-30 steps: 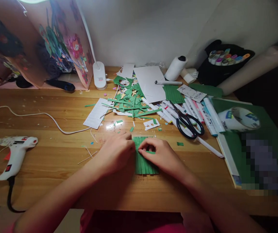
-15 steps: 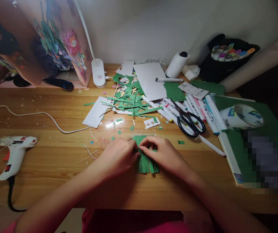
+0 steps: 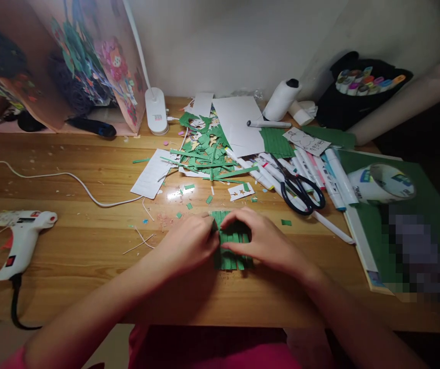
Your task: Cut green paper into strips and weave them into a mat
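A small panel of green paper strips (image 3: 232, 254), which looks woven, lies on the table in front of me. My left hand (image 3: 192, 237) is closed at the panel's left edge, its curled fingertips pressed together on the paper. Over the panel's right side is my right hand (image 3: 260, 237), with thumb and forefinger spread apart and nothing visible between them. The right hand's other fingers are partly hidden. Beyond the hands, small green scraps (image 3: 209, 199) lie scattered near a white card with star cut-outs (image 3: 241, 191).
Black-handled scissors (image 3: 302, 192) rest on several markers (image 3: 333, 179) to the right. At far left lies a white glue gun (image 3: 25, 230) with its cord. Green paper cuttings (image 3: 208, 148) are heaped at the back. A tape roll (image 3: 383, 182) lies on green sheets at right.
My right thumb and forefinger have parted from their pinch near the left fingertips. The left hand stays at the panel's left edge. The view has shifted slightly.
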`<state>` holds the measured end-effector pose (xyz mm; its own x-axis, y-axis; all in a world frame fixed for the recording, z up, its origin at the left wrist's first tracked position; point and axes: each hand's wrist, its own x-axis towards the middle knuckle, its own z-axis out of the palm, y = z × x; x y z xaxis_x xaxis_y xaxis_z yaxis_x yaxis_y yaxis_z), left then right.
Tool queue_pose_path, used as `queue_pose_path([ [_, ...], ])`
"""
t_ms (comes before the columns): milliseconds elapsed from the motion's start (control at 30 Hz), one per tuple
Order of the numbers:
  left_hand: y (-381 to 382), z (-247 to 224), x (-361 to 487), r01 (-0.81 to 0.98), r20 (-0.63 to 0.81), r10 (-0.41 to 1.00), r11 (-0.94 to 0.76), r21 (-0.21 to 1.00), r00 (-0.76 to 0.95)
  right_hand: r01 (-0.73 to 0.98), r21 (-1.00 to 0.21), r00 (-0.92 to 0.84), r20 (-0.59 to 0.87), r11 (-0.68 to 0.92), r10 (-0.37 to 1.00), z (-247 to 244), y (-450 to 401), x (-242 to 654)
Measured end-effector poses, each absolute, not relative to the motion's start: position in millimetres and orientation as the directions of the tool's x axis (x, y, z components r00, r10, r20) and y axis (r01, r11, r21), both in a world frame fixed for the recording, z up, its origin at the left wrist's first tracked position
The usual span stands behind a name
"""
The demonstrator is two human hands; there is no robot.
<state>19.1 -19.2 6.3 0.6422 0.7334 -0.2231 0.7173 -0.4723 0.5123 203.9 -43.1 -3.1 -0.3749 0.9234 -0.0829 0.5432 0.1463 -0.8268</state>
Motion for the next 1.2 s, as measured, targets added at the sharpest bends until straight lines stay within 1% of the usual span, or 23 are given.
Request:
queue_pose_path([
  [67, -19, 7, 18, 0.723, -0.239, 0.739, -0.446, 0.527, 0.63, 0.607, -0.753, -0.437, -0.049, 0.254, 0.898, -3, -44, 202],
  [133, -19, 8, 18, 0.738, -0.26, 0.747, -0.42, 0.528, 0.612, 0.619, -0.728, -0.455, -0.026, 0.295, 0.89, -3, -44, 201],
  [333, -18, 13, 19, 0.79, -0.312, 0.776, -0.357, 0.499, 0.548, 0.598, -0.729, -0.482, 0.005, 0.333, 0.876, -4, -41, 200],
  [467, -18, 14, 19, 0.772, -0.311, 0.777, -0.324, 0.547, 0.547, 0.588, -0.729, -0.486, 0.029, 0.351, 0.874, -5, -38, 200],
  [567, -17, 15, 18, 0.755, -0.31, 0.768, -0.32, 0.572, 0.561, 0.565, -0.754, -0.476, 0.033, 0.335, 0.879, -5, -37, 201],
  [667, -15, 17, 17, 0.754, -0.314, 0.769, -0.309, 0.579, 0.557, 0.534, -0.801, -0.428, 0.02, 0.27, 0.903, -7, -37, 199],
  [800, -14, 17, 15, 0.754, -0.329, 0.769, -0.284, 0.592, 0.548, 0.498, -0.856, -0.308, -0.021, 0.142, 0.951, -11, -39, 193],
  [900, -14, 18, 15, 0.749, -0.335, 0.769, -0.266, 0.607, 0.544, 0.427, -0.903, -0.212, -0.053, 0.043, 0.976, -14, -41, 192],
  [967, -14, 19, 15, 0.749, -0.34, 0.765, -0.265, 0.607, 0.546, 0.348, -0.936, -0.173, -0.119, -0.052, 0.978, -14, -41, 194],
  [1067, -14, 21, 15, 0.758, -0.349, 0.76, -0.276, 0.591, 0.548, 0.22, -0.956, -0.224, -0.244, -0.195, 0.944, -12, -41, 199],
  [1133, -14, 21, 14, 0.753, -0.344, 0.762, -0.272, 0.599, 0.549, 0.181, -0.956, -0.265, -0.273, -0.231, 0.925, -9, -40, 201],
  [1200, -14, 19, 14, 0.743, -0.339, 0.768, -0.253, 0.619, 0.544, 0.166, -0.959, -0.27, -0.267, -0.229, 0.925, -8, -40, 201],
])
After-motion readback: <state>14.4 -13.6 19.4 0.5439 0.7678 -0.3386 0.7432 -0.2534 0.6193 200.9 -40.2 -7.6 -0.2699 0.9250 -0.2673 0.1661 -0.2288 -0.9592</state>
